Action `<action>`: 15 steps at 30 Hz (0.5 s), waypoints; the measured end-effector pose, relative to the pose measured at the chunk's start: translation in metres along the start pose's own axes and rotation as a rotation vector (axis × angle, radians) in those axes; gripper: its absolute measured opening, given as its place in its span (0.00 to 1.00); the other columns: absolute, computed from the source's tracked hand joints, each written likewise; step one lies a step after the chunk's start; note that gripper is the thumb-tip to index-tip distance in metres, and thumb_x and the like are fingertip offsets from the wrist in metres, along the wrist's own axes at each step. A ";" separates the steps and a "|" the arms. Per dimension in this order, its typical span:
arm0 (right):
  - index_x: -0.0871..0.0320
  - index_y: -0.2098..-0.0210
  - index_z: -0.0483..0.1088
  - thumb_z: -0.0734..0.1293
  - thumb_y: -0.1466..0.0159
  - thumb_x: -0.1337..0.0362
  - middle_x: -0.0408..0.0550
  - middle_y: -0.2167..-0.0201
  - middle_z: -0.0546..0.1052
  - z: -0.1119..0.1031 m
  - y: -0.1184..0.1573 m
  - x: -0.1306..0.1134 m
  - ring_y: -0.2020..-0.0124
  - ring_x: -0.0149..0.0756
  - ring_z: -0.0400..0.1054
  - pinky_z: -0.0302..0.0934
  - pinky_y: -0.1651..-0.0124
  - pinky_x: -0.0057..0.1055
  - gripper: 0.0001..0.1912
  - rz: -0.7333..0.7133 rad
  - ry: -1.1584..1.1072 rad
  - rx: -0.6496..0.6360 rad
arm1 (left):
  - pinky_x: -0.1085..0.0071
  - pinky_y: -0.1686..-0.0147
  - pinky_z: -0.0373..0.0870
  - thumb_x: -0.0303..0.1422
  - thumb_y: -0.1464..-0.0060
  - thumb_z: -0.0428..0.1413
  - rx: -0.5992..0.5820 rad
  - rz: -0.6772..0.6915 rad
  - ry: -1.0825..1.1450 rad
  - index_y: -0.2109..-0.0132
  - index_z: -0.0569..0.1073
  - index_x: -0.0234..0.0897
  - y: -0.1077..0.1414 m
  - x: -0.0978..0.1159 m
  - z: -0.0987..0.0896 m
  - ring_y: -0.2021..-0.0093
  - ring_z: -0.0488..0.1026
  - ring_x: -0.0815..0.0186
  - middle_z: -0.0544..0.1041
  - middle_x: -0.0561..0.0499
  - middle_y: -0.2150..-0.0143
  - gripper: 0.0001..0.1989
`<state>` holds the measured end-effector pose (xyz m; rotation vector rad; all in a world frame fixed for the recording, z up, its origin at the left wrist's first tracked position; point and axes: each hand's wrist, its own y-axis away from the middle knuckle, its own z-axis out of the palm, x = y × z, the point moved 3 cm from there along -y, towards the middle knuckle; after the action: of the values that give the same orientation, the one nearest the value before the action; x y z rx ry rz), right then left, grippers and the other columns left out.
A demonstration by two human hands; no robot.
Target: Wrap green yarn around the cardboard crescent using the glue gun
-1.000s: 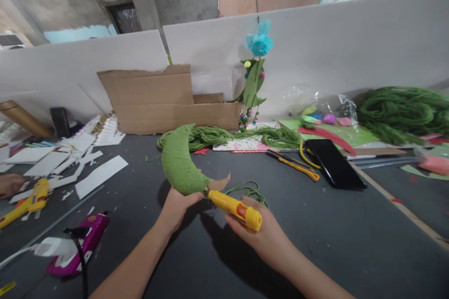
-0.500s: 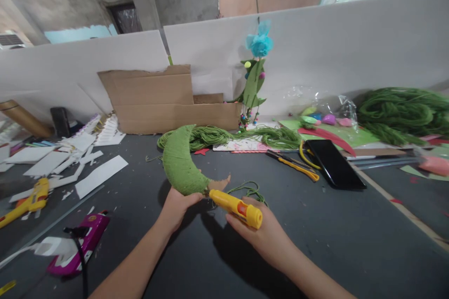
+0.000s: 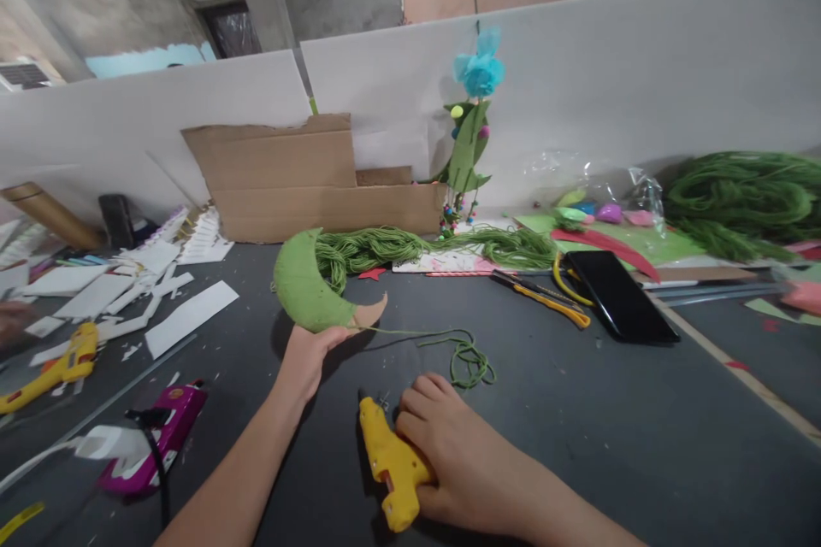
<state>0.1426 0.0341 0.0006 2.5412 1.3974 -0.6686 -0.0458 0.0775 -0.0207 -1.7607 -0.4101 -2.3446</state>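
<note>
I have the left hand [image 3: 311,355] closed on the lower edge of the green crescent [image 3: 301,286], on the near side of the cardboard [image 3: 282,197]. The crescent's long axis slants from a green tip by the cardboard down rightward to a bare brown tip, its hollow facing up and right. My right hand [image 3: 458,453] curls round the handle of the glue gun [image 3: 391,461], farther from the cardboard, nozzle pointing toward it.

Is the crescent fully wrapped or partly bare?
Partly bare: green yarn covers most of the crescent, but brown cardboard shows at its right tip.
</note>
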 end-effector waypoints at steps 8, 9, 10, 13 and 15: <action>0.58 0.64 0.67 0.65 0.43 0.65 0.49 0.65 0.68 -0.014 -0.003 0.009 0.61 0.39 0.58 0.55 0.57 0.36 0.07 0.053 -0.098 0.279 | 0.66 0.57 0.68 0.21 0.66 0.60 -0.108 -0.013 -0.077 0.57 0.73 0.32 0.023 -0.002 0.016 0.60 0.74 0.59 0.79 0.48 0.62 0.23; 0.58 0.64 0.67 0.64 0.42 0.66 0.50 0.64 0.68 -0.017 -0.003 0.011 0.61 0.39 0.58 0.55 0.57 0.37 0.06 0.076 -0.078 0.364 | 0.66 0.57 0.68 0.21 0.65 0.59 -0.136 -0.027 -0.094 0.56 0.72 0.33 0.027 -0.003 0.019 0.60 0.74 0.59 0.79 0.48 0.61 0.23; 0.58 0.63 0.67 0.63 0.42 0.67 0.50 0.64 0.68 -0.018 -0.003 0.013 0.61 0.40 0.58 0.55 0.57 0.38 0.07 0.094 -0.051 0.430 | 0.66 0.58 0.68 0.21 0.64 0.59 -0.166 -0.044 -0.118 0.56 0.72 0.32 0.031 -0.004 0.022 0.60 0.74 0.60 0.79 0.48 0.61 0.22; 0.59 0.65 0.68 0.63 0.41 0.68 0.51 0.66 0.69 -0.016 -0.004 0.016 0.64 0.39 0.59 0.56 0.60 0.37 0.04 0.110 0.036 0.488 | 0.67 0.60 0.68 0.22 0.63 0.57 -0.228 -0.079 -0.243 0.61 0.72 0.32 0.040 -0.005 0.030 0.63 0.74 0.60 0.78 0.47 0.64 0.16; 0.59 0.69 0.68 0.60 0.40 0.70 0.50 0.69 0.69 -0.013 -0.005 0.015 0.67 0.38 0.59 0.56 0.62 0.35 0.05 0.089 0.075 0.474 | 0.68 0.62 0.69 0.22 0.64 0.57 -0.194 -0.078 -0.317 0.64 0.70 0.33 0.042 -0.004 0.032 0.64 0.74 0.61 0.78 0.48 0.66 0.14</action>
<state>0.1496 0.0528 0.0058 2.9927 1.2562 -0.9992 -0.0024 0.0481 -0.0120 -2.2580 -0.3067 -2.2221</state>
